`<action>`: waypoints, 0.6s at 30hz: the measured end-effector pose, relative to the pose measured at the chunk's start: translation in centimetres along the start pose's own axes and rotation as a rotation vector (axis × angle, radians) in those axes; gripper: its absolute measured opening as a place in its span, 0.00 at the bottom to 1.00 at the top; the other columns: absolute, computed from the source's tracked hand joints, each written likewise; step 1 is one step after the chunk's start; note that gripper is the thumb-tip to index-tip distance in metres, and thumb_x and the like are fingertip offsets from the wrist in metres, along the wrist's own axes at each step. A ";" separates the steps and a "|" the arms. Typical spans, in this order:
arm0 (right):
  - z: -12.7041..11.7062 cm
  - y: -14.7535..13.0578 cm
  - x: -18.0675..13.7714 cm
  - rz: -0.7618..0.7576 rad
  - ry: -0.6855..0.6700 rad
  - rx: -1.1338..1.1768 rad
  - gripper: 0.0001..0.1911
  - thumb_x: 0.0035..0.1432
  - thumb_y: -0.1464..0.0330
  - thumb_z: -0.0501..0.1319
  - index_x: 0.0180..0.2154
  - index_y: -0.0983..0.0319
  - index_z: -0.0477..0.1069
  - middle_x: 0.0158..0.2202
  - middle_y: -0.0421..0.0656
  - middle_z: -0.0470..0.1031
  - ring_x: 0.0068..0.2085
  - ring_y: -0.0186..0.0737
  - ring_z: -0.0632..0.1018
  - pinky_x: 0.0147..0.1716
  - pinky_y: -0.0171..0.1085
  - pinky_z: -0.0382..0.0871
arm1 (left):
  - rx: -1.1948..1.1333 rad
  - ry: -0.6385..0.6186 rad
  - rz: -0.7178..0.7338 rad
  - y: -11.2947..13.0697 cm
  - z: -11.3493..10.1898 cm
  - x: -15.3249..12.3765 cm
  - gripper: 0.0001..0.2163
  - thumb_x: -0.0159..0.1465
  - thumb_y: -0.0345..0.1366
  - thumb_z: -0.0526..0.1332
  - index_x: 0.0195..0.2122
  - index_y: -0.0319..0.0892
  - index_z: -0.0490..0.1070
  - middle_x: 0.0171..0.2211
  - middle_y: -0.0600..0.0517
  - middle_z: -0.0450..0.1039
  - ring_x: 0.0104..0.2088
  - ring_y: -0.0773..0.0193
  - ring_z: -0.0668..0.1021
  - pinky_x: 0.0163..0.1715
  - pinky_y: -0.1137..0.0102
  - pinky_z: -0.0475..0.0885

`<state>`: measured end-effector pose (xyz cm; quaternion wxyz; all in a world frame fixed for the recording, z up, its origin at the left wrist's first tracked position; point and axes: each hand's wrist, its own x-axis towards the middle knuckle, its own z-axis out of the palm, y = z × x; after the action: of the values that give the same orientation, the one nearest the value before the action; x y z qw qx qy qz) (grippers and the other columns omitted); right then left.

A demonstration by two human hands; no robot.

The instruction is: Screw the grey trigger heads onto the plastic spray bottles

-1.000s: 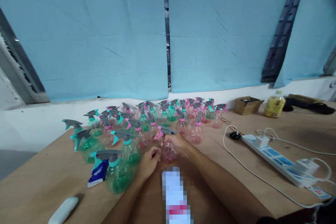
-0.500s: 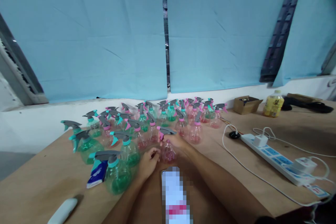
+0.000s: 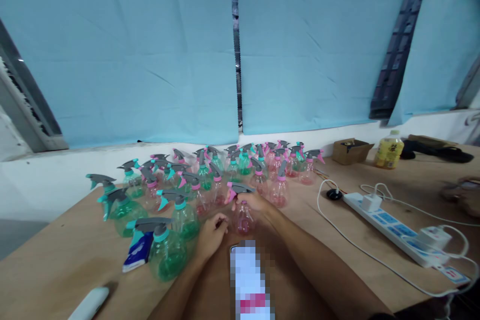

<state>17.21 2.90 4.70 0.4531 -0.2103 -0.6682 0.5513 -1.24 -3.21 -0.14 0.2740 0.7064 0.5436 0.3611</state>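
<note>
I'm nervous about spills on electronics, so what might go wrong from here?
The right grip holds a pink-triggered bottle near its top, just beyond a phone-like device; if the bottle tipped or leaked, any liquid in it might wet the device. The left forearm lies close to a green-liquid bottle and could knock it over. Other spray bottles stand crowded behind, so a bump might topple one.

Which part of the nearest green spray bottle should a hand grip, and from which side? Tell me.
Probably the narrow neck, from the right: it sits above a wide, rounded body, and the teal trigger juts left toward the blue packet.
</note>
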 end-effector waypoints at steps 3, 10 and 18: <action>-0.1 0.2 0.1 -0.029 -0.027 0.001 0.16 0.42 0.73 0.56 0.34 0.61 0.77 0.26 0.39 0.77 0.26 0.36 0.76 0.26 0.32 0.65 | 0.006 -0.009 -0.003 0.2 -0.1 0.0 0.13 0.63 0.44 0.54 0.30 0.43 0.72 0.24 0.54 0.74 0.28 0.61 0.76 0.30 0.72 0.64; 0.6 0.2 -0.2 0.020 0.048 0.052 0.10 0.42 0.72 0.56 0.26 0.62 0.75 0.26 0.41 0.76 0.26 0.36 0.76 0.29 0.34 0.68 | 0.005 0.000 0.008 0.5 -0.1 -0.1 0.12 0.62 0.43 0.54 0.30 0.43 0.72 0.23 0.54 0.74 0.27 0.61 0.75 0.31 0.71 0.65; 0.1 0.3 0.1 -0.005 -0.018 0.050 0.13 0.42 0.73 0.57 0.31 0.61 0.77 0.23 0.38 0.75 0.25 0.37 0.76 0.29 0.34 0.68 | 0.020 -0.012 0.007 0.6 -0.1 -0.1 0.13 0.62 0.44 0.54 0.31 0.44 0.73 0.23 0.54 0.73 0.29 0.61 0.76 0.32 0.70 0.64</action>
<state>16.98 2.97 4.40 0.4535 -0.1921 -0.6590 0.5685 -0.98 -3.50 0.41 0.2689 0.7132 0.5430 0.3525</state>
